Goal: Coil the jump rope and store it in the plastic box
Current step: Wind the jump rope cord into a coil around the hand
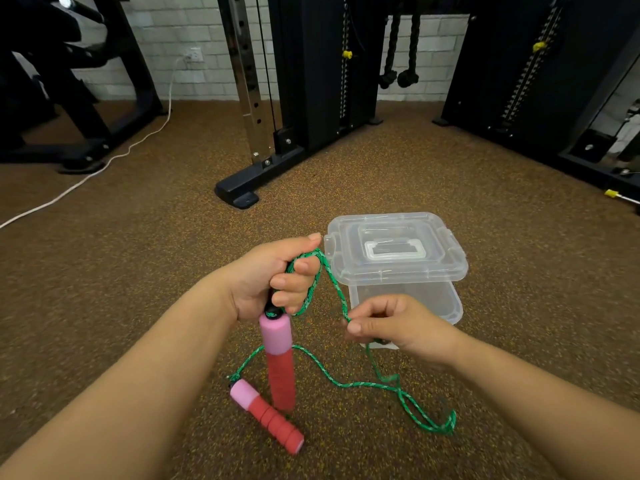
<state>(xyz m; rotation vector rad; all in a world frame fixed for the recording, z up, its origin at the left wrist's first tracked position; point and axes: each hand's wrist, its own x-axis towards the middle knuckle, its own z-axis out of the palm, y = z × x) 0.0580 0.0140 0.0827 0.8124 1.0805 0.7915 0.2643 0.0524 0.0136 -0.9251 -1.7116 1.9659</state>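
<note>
On the speckled brown floor [138, 289] of a gym, a person is kneeling or bending over a jump rope, both bare forearms reaching into view. The left hand [273, 275] is gripping the rope [332, 282] where it meets one handle, fingers curled round a small green loop that is arching over the knuckles. That handle [278, 358], pink at the top and red below, is hanging upright beneath the fist, its lower end close to the floor. The right hand [388, 323] is pinching a strand of the rope between thumb and fingertips, just in front of the box. From this pinch the rope is trailing down to the floor, running in loose bends and a doubled tangle to the right, then back behind the hanging handle to a second handle [266, 415], which is lying tilted on the floor just beside the first.

Beyond the hands, a clear plastic box [405, 296] is sitting on the floor with its lid [394, 251] on, touching neither the rope on the floor nor the handles. Farther back, black machine frames [311, 81] are standing against a white brick wall [194, 36], and a white cable [104, 164] is snaking across the floor at left.
</note>
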